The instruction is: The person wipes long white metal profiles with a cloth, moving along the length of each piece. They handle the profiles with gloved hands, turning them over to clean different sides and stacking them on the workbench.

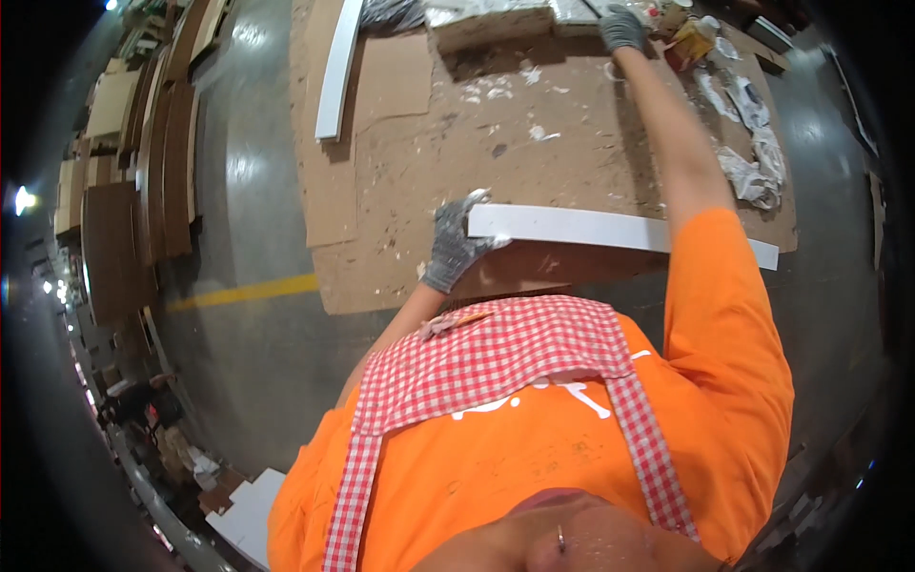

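A long white strip of board (572, 227) lies across the near edge of the cardboard-covered table, partly hidden by my right arm. My left hand (456, 246), in a grey glove with white smears on the fingertips, is closed round its left end. At full stretch, my right hand (624, 29) is at the far side of the table, also in a grey glove. Its fingers are closed on a thin dark tool (592, 8) whose kind I cannot make out. Below that hand is a white-smeared tray or block (491, 24).
Another white strip (335, 81) lies at the table's far left. Crumpled white wrapping (758, 157) and a yellow-labelled container (691, 45) are at the right. White smears mark the cardboard (429, 162). Stacked brown boards (119, 248) stand on the floor to the left.
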{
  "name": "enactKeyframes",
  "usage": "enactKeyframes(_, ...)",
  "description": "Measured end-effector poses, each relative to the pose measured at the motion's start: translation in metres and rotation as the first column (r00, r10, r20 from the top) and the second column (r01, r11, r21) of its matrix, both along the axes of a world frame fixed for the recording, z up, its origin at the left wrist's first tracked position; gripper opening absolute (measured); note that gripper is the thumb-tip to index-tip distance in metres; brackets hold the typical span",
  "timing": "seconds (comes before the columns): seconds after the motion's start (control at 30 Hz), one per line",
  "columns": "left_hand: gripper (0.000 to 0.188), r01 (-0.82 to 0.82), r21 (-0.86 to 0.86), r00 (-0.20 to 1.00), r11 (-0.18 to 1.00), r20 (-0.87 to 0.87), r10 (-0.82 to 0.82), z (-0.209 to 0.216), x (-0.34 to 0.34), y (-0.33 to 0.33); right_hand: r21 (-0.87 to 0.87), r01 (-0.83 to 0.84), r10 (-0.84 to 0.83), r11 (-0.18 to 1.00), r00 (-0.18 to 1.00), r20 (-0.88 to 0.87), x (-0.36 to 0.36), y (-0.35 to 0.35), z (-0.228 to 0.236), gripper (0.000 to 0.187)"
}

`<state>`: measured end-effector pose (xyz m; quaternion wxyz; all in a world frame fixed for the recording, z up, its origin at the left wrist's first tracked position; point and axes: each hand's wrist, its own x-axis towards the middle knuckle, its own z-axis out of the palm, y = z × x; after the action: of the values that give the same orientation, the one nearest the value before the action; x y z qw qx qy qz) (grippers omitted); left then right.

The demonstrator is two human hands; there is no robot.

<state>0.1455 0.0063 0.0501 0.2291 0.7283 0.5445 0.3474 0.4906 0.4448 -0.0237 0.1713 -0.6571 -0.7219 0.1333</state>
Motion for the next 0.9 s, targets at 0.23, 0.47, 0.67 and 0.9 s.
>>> enactKeyframes(0.23,0.078,-0.03,-0.019,0.998,0.999,0.051,0.03,-0.018,-0.007,-0.006,-0.326,-0.286,-0.239,0.901,0.3,-0.923,-0.064,-0.264,0.138,0.037)
enactKeyframes(0.47,0.084,0.081,-0.096,0.962,0.992,0.268,-0.052,-0.021,-0.016,0.005,-0.157,-0.209,0.116,0.965,0.879,-0.462,-0.135,-0.433,0.147,0.025)
enactKeyframes(0.67,0.075,0.167,-0.001,0.985,0.986,0.05,-0.166,-0.012,-0.023,0.009,-0.064,-0.138,0.132,0.988,0.988,-0.084,-0.165,-0.444,0.138,0.023)
enactKeyframes(0.9,0.063,0.177,0.006,0.967,0.984,0.187,-0.175,-0.018,-0.019,0.011,0.087,-0.201,0.216,0.976,0.946,-0.243,-0.188,-0.445,0.137,0.017)
